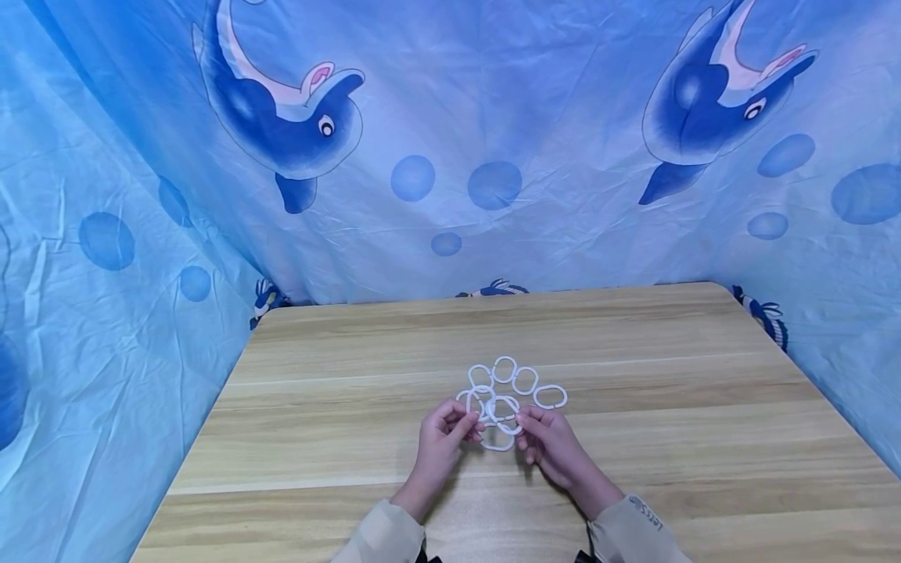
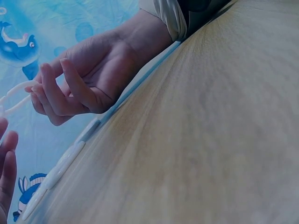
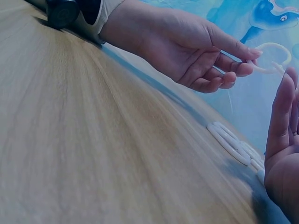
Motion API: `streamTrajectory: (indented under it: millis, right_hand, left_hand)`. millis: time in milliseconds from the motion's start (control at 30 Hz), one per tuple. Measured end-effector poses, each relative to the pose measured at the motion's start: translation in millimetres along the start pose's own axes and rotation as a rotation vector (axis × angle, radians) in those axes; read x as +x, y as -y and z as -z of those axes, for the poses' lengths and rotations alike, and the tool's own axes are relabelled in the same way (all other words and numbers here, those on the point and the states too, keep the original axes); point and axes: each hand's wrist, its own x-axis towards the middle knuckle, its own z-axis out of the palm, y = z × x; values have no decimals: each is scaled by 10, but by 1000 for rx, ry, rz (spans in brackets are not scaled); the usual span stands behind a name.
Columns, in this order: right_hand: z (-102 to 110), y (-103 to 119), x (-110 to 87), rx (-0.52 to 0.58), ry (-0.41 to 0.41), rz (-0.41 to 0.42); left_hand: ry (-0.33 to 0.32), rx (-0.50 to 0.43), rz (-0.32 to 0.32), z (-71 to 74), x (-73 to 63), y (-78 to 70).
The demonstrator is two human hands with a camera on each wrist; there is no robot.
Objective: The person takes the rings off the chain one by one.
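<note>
In the head view, my left hand (image 1: 439, 439) pinches a white oval plastic link (image 1: 468, 403) between thumb and forefinger. Facing it, my right hand (image 1: 558, 450) pinches another white link (image 1: 508, 432) by its near right edge. The two links meet and overlap between the hands. The left wrist view shows the right hand (image 2: 91, 77) gripping its link (image 2: 21, 87) above the tabletop, other fingers loosely bent. In the right wrist view, the left hand's thumb and forefinger hold a curved link (image 3: 273, 45), which meets the other link near the right fingertips.
More white links lie beyond the hands on the wooden table (image 1: 317, 438); one link (image 1: 551, 386) sits to the right, another (image 1: 498, 449) between the hands. A blue dolphin-print curtain (image 1: 563, 250) surrounds the table's back and sides.
</note>
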Motion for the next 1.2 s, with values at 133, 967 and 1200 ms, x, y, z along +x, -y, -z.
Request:
streamTrajectory:
  millis: [133,967,1200]
  right_hand:
    - [8,1,-3,37,27,13]
    - [46,-2,-15,143,66,27]
    - [53,-7,-16,155,71,33]
  left_hand:
    - [-1,-8,26,-8,-1,-6]
    - [85,53,16,14,-1,33]
    - [97,74,5,16,-7,37]
